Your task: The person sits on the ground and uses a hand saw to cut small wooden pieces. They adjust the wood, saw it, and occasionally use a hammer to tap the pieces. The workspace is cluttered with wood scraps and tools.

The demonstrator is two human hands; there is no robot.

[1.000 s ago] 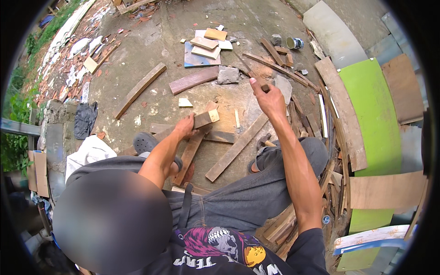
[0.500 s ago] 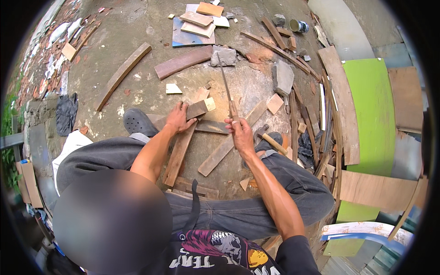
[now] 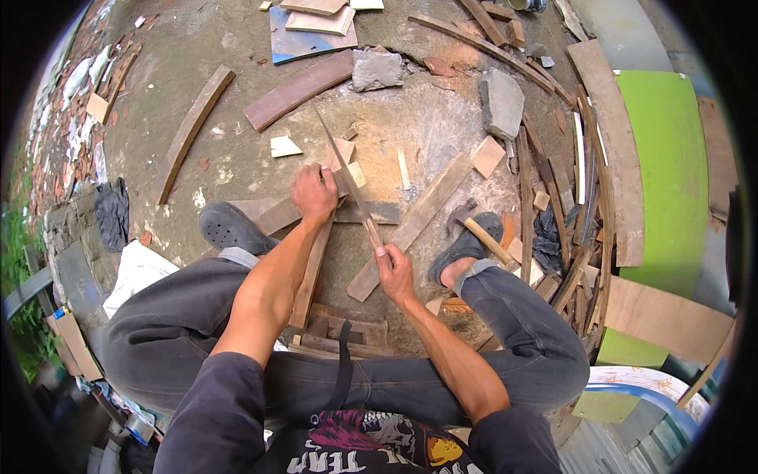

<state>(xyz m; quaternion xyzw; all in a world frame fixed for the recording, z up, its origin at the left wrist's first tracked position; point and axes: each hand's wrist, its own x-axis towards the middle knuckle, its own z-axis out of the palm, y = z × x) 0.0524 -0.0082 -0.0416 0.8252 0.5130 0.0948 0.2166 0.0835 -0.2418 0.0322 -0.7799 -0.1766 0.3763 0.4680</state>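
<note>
My left hand [image 3: 314, 192] is closed over a short brown wooden board [image 3: 278, 215], which lies across a longer plank [image 3: 309, 276] in front of me. My right hand [image 3: 395, 272] grips a long, tapered blade with a wooden handle [image 3: 369, 227]. Its blade slants up and left past the end of the board, close to my left hand; whether it touches the wood I cannot tell. A pale wood piece [image 3: 357, 174] shows beside the blade. To the right, a thin pale strip [image 3: 403, 170] lies on the ground.
A hammer [image 3: 485, 238] lies by my right shoe [image 3: 462, 257]; my left shoe [image 3: 235, 227] is beside the boards. A loose plank [image 3: 410, 225] slants between them. Grey stone blocks [image 3: 503, 103] lie farther off. Long wood strips [image 3: 527, 205] and a green panel [image 3: 659, 182] line the right side.
The blade has tilted left, and my right hand has come nearer to me. My left hand has gone from spread fingers to a closed grip. The pale strip now shows on the ground.
</note>
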